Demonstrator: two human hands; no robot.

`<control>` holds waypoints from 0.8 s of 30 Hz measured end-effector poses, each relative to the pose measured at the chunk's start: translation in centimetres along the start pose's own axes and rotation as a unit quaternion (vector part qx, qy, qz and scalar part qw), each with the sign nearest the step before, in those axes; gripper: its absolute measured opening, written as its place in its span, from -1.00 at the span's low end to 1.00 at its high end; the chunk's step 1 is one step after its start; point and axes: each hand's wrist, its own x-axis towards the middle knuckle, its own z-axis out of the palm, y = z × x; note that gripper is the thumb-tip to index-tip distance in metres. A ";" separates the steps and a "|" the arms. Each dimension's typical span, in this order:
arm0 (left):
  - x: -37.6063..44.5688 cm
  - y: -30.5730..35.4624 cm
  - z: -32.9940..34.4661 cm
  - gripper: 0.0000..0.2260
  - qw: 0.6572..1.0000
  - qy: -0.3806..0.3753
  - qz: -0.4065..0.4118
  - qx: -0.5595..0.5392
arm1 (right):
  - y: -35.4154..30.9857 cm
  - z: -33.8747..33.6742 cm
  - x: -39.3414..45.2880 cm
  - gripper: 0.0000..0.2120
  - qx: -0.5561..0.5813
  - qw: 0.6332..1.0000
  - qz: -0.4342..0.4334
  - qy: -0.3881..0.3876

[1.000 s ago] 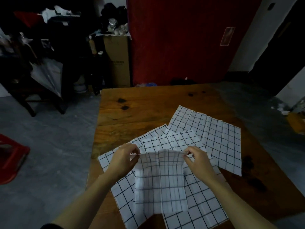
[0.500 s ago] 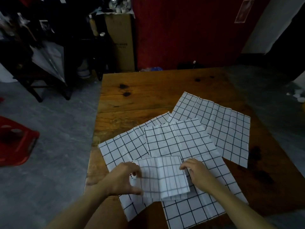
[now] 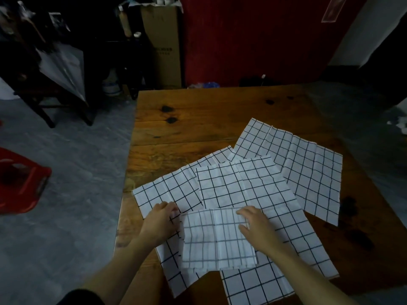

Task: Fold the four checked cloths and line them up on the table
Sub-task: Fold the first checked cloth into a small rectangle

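Lying flat atop three spread cloths (image 3: 242, 186): folded cloth (image 3: 218, 238); left hand (image 3: 159, 222), right hand (image 3: 257, 225) grip apart, palms pressing.

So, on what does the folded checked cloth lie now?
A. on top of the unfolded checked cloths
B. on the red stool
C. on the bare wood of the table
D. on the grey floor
A: the folded checked cloth rests on the unfolded checked cloths, with both hands at its edges.

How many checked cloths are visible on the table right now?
4: a folded cloth under both hands, a left cloth, a centre cloth and a far right cloth. More could lie hidden underneath.
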 end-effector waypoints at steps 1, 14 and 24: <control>0.1 -0.1 0.4 -0.71 1.000 -0.003 0.006 0.000 | 0.0 0.4 0.0 -0.58 -0.009 1.000 0.002 -0.010; 2.7 -0.6 2.8 -0.74 0.990 0.090 0.102 -0.022 | -0.9 3.0 0.3 -0.41 -0.084 0.995 0.049 -0.023; 3.5 -1.8 2.2 -0.76 0.988 0.092 0.120 -0.018 | -1.2 2.9 0.2 -0.44 -0.084 0.995 0.053 -0.031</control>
